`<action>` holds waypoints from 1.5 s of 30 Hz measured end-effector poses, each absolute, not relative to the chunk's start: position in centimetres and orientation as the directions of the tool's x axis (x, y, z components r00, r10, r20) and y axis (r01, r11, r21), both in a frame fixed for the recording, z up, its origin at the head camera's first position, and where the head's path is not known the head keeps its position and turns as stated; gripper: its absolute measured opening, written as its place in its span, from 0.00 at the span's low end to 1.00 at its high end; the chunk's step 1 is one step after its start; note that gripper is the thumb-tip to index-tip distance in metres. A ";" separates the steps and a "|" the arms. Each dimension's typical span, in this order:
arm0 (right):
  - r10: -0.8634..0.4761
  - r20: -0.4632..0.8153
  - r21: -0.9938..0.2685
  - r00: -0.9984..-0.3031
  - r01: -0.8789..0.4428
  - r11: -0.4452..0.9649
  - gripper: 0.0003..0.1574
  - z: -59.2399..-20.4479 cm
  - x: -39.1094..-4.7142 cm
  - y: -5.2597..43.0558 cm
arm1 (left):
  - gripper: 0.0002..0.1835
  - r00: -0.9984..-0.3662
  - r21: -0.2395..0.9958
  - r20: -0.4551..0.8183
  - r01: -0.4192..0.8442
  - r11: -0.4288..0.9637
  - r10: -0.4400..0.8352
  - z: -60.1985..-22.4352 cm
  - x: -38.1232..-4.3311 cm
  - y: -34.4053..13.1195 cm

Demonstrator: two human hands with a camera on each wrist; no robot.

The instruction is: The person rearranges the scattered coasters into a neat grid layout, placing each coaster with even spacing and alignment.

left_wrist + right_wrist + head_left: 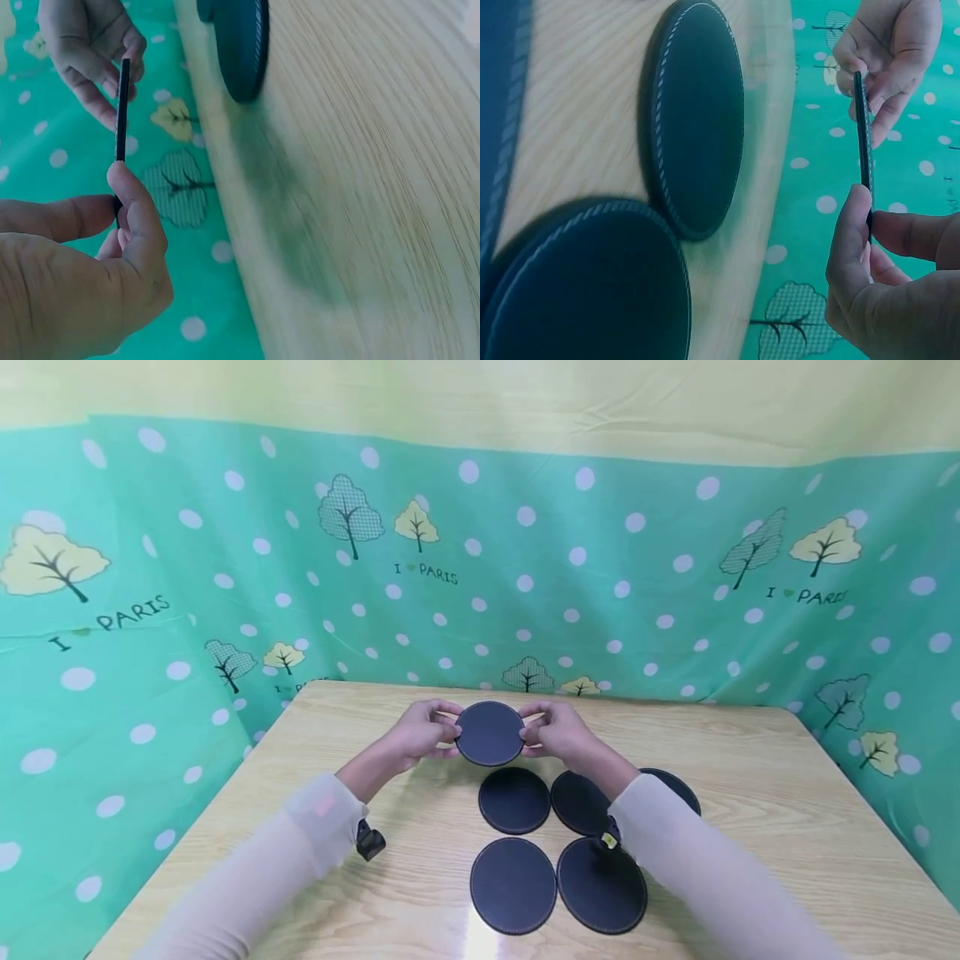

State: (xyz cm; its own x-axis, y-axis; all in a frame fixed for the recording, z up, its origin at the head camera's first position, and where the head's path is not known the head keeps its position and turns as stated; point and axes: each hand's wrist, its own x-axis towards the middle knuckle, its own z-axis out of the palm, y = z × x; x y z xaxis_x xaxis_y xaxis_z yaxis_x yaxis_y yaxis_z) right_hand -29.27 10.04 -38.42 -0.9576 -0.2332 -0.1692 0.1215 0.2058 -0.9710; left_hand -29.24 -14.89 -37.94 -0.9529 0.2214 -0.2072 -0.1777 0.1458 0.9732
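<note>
A round black coaster [490,733] with a stitched edge is held up over the far part of the table, between both hands. My left hand [424,731] pinches its left edge between thumb and fingers. The opposite edge is pinched by my right hand [558,732]. In both wrist views the raised coaster [122,112] shows edge-on as a thin dark strip. Just nearer than it lies another black coaster [514,800] on the table, and a further one [577,802] beside that is partly covered by my right forearm.
Two more coasters, one on the left [513,886] and one on the right [602,887], lie side by side nearer to me. Another coaster [675,789] shows partly behind the right sleeve. A green printed curtain [525,552] hangs behind the wooden table [757,777].
</note>
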 end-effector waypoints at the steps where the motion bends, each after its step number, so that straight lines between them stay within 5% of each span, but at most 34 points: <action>1: -0.237 -0.168 -0.970 -0.957 0.118 0.211 0.24 -38.4 -29.1 10.5 | 0.21 -0.952 0.974 -0.206 -0.176 0.146 0.225 -37.8 -29.0 -14.5; 45: -0.256 -0.119 -0.934 -0.959 0.021 0.357 0.28 -37.9 -21.3 25.5 | 0.22 -0.886 0.970 -0.221 -0.245 -0.005 0.407 -39.8 -23.7 -1.0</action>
State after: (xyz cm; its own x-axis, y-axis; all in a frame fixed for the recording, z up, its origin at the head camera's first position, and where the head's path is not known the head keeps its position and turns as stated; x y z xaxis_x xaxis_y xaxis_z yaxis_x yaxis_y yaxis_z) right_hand -21.29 25.53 -37.94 -0.9592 -0.2565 -0.1193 0.0206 0.3570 -0.9339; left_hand -23.71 -1.01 -39.83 -0.8860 0.4073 -0.2215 -0.2449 -0.0054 0.9695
